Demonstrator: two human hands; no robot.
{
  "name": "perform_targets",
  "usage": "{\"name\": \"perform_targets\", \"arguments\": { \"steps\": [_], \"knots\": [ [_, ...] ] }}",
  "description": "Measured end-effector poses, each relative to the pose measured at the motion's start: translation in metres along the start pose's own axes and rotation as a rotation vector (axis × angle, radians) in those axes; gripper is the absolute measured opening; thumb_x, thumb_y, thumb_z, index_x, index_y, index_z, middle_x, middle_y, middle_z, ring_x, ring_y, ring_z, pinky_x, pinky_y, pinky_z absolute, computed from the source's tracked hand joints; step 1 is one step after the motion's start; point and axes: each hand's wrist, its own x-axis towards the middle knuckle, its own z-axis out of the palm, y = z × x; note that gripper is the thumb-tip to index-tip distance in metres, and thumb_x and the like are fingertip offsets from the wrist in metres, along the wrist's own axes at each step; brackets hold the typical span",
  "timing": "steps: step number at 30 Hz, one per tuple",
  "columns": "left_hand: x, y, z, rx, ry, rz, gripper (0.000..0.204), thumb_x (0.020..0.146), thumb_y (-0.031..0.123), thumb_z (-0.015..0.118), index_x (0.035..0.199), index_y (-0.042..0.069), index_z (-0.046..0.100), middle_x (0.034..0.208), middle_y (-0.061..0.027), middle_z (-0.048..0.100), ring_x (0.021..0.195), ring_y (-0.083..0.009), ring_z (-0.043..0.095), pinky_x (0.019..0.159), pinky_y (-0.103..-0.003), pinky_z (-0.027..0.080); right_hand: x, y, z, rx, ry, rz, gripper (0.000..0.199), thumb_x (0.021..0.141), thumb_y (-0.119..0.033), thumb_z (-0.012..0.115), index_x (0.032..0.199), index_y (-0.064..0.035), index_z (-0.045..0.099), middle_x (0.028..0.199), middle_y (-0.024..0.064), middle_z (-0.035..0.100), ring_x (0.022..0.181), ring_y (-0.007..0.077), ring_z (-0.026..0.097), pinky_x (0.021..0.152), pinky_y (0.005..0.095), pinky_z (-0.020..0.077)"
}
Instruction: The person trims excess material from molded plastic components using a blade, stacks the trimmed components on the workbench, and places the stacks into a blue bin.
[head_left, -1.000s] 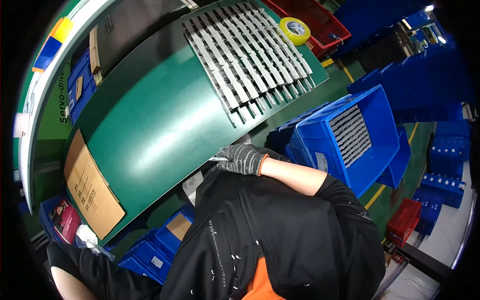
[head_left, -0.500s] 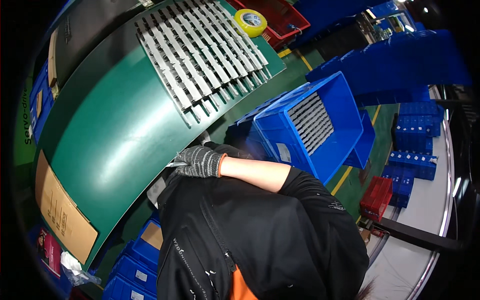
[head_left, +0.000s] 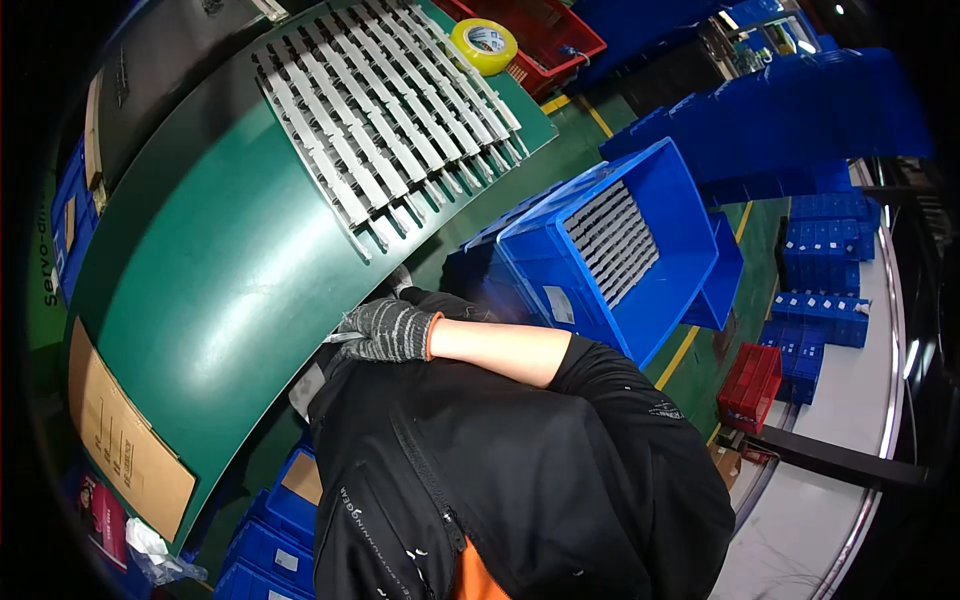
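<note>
My right hand [head_left: 388,331], in a grey knitted glove with an orange cuff, is closed at the near edge of the green table [head_left: 215,270], just in front of my black jacket. A thin, pale grey end of something [head_left: 343,338] sticks out past its fingers; I cannot make out what it is. My left hand does not show. Rows of slim white-and-dark strips [head_left: 385,115] lie side by side at the table's far end. Beside them sits a roll of yellow tape [head_left: 484,46].
Right of the table, a blue crate [head_left: 690,240] holds more strips in rows. Flattened cardboard [head_left: 128,440] lies on the table's left end. Blue bins [head_left: 265,545] stand at the lower left, a red crate [head_left: 750,385] at the right. A red bin [head_left: 555,40] is behind the tape.
The whole view has shifted slightly, so the table and crates sit a little further left. My right hand stays closed at the table edge. The strips and tape keep their places.
</note>
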Motion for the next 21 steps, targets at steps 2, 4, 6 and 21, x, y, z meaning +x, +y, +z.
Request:
{"name": "perform_targets", "arguments": {
  "steps": [2,4,6,21],
  "knots": [
    [-0.002,0.001,-0.005,-0.002,-0.002,-0.013,0.029,0.082,0.013,0.038,0.096,-0.004,0.057,0.092,-0.0180,0.055,0.083,-0.0322,0.055,0.075,-0.045,0.042,0.000,0.003,0.004,0.010,0.039,-0.052,0.027,0.075,-0.031,0.060,0.090,-0.0084,0.060,0.079,0.0150,0.060,0.077,0.0328,0.058,0.068,0.0412,0.0453],
    [-0.005,0.003,-0.010,0.002,-0.007,-0.024,0.029,0.082,0.013,0.038,0.096,-0.004,0.057,0.092,-0.0181,0.056,0.083,-0.0323,0.055,0.075,-0.045,0.042,0.000,0.004,0.003,0.010,0.001,-0.010,0.029,0.075,-0.032,0.060,0.090,-0.0071,0.060,0.080,0.0158,0.061,0.077,0.0330,0.058,0.068,0.0412,0.0454],
    [-0.008,0.002,-0.019,0.008,-0.010,-0.033,0.029,0.082,0.012,0.037,0.096,-0.004,0.057,0.091,-0.0181,0.056,0.082,-0.0324,0.055,0.075,-0.045,0.042,0.004,0.008,0.003,-0.047,0.019,-0.055,0.030,0.074,-0.034,0.059,0.088,-0.0074,0.061,0.077,0.0150,0.061,0.075,0.0327,0.059,0.067,0.0417,0.0460],
    [-0.021,0.098,-0.138,0.134,0.047,-0.042,0.029,0.080,0.011,0.036,0.094,-0.005,0.057,0.086,-0.0187,0.057,0.078,-0.0329,0.056,0.074,-0.047,0.042,0.011,-0.004,-0.011,-0.158,-0.031,-0.010,0.041,0.078,-0.036,0.055,0.102,-0.0027,0.057,0.095,0.0210,0.059,0.088,0.0357,0.056,0.077,0.0412,0.0439]
  ]
}}
